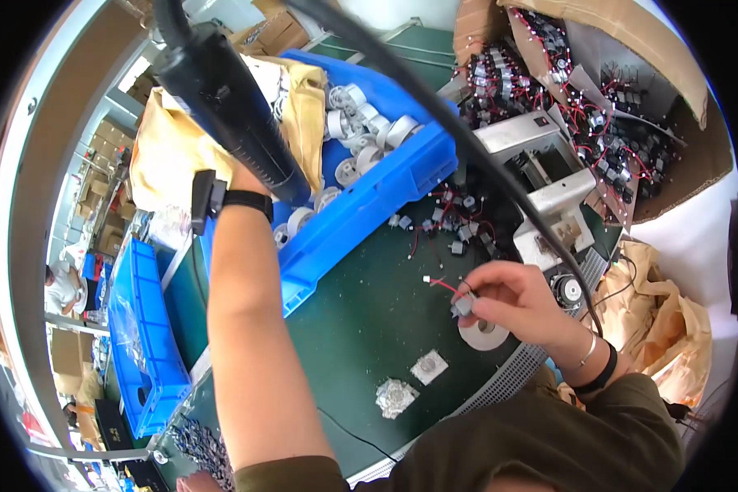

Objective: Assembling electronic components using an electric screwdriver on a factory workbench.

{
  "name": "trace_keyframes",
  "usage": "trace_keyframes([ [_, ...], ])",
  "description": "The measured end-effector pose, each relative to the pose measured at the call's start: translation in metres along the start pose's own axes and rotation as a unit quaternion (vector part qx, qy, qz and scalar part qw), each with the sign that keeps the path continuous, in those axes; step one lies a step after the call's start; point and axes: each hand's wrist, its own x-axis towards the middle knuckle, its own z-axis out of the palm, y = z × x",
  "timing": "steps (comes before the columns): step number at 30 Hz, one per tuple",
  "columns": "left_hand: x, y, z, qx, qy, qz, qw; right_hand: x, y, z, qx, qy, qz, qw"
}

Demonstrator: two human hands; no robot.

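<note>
Pinched between thumb and fingertips of the right hand (pixel 517 302), a small grey motor (pixel 465 307) sits right of centre in the head view, its red lead (pixel 444 285) pointing to the upper left; the body's long axis cannot be told. At upper left, a black cylinder (pixel 230 107) mostly hides the left hand (pixel 244 177) by the blue bin (pixel 369 220), so its grip is unclear. Holding the motor seems the step in hand; the next move likely calls for a steady pinch and a free lead.
</note>
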Motion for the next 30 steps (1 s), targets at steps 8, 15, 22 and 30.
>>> trace_keyframes([
  [8,-0.056,0.058,-0.067,0.372,0.232,0.008,0.899,-0.02,0.0,-0.009,0.024,0.003,-0.051,0.998],
  [15,-0.214,0.26,0.017,-0.46,-0.058,-0.15,0.873,-0.051,0.0,-0.027,0.012,0.047,-0.113,0.992],
  [22,-0.221,0.347,0.095,-0.166,0.03,-0.003,0.986,-0.051,-0.005,-0.031,-0.037,0.083,-0.12,0.989],
  [30,-0.24,0.34,0.124,-0.238,0.052,0.139,0.96,-0.055,0.003,-0.038,-0.252,0.071,-0.049,0.964],
])
